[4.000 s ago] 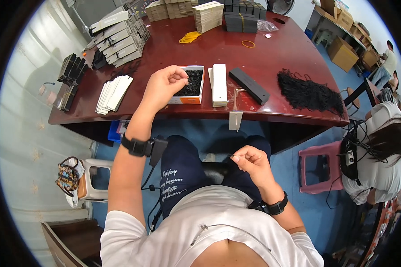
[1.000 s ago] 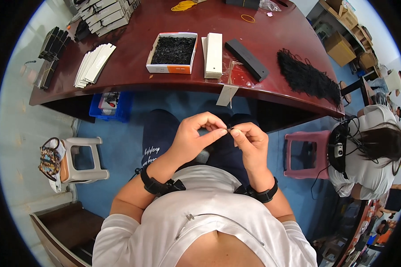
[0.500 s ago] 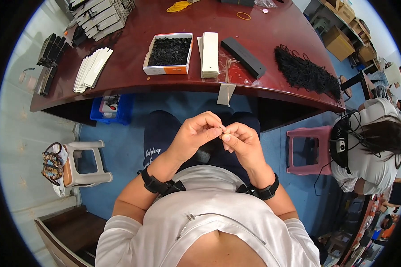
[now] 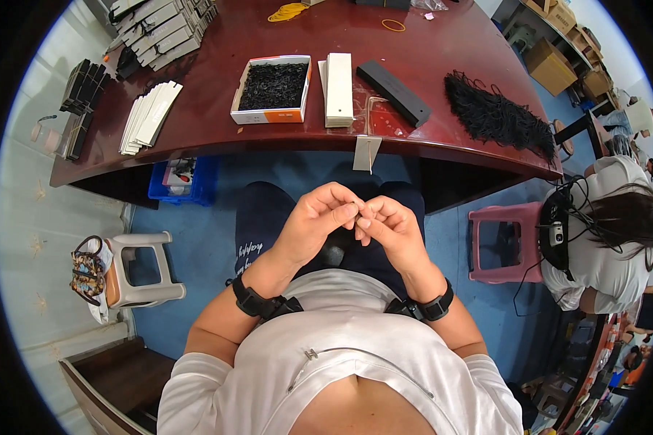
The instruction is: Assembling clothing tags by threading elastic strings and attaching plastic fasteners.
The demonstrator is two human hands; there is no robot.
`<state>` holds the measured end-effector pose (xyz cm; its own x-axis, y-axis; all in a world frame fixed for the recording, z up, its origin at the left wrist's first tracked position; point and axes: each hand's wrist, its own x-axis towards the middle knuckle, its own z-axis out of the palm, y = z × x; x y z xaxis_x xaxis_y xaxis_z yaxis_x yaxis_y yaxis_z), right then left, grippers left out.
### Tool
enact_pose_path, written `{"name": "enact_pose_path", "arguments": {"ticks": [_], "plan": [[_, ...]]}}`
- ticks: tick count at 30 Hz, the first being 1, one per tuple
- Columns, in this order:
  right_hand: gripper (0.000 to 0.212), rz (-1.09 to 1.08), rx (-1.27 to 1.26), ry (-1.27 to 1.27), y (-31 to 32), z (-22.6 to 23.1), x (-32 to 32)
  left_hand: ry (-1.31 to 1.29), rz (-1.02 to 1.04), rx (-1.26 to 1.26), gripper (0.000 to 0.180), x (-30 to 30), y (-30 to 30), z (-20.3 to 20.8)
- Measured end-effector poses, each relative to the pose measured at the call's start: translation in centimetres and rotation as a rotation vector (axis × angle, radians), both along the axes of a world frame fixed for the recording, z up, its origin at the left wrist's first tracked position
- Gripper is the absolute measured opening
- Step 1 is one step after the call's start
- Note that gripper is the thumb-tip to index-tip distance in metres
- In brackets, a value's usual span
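My left hand (image 4: 319, 221) and my right hand (image 4: 393, 228) meet above my lap, in front of the table edge. Thumb and fingers of each are pinched together, tip against tip. Something small and dark seems to be between them, too small to name. Beyond them, a small pale plate with a bent wire (image 4: 366, 154) hangs at the table's front edge. An open white-and-orange box (image 4: 270, 116) full of small black pieces stands on the table. Beside it lie a stack of white cards (image 4: 339, 90) and a long black box (image 4: 393, 93).
On the dark red table (image 4: 218, 138), a pile of black cords (image 4: 497, 116) lies right, fanned white strips (image 4: 151, 116) left. A pink stool (image 4: 504, 272) and a seated person (image 4: 602, 239) are at right. A white stool (image 4: 144, 290) and blue bin (image 4: 209, 185) are at left.
My hands stay together over my lap; the fingertips have shifted slightly against each other. The view has moved a little, and the things on the table have not changed place.
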<state>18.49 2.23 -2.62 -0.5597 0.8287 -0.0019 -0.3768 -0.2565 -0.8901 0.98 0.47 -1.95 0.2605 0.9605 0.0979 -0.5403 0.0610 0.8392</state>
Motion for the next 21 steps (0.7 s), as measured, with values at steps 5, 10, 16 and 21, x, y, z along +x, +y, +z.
{"name": "enact_pose_path", "arguments": {"ticks": [5, 10, 16, 21], "plan": [[0.008, -0.094, 0.204, -0.249, 0.0, 1.5, 0.4, 0.191, -0.008, 0.04, 0.007, -0.6, 0.1, 1.5], [0.009, -0.234, 0.674, -0.721, 0.9, 4.3, 1.7, 0.302, -0.014, -0.046, 0.009, -2.1, -0.1, 1.5], [0.01, -0.164, 0.756, -0.645, 1.5, 6.2, 0.6, 0.33, -0.159, -0.115, 0.011, -1.2, -0.5, 1.5], [0.013, -0.167, 0.772, -0.59, 1.5, 5.0, 0.3, 0.348, -0.214, -0.15, 0.01, -0.6, -1.0, 2.2]]}}
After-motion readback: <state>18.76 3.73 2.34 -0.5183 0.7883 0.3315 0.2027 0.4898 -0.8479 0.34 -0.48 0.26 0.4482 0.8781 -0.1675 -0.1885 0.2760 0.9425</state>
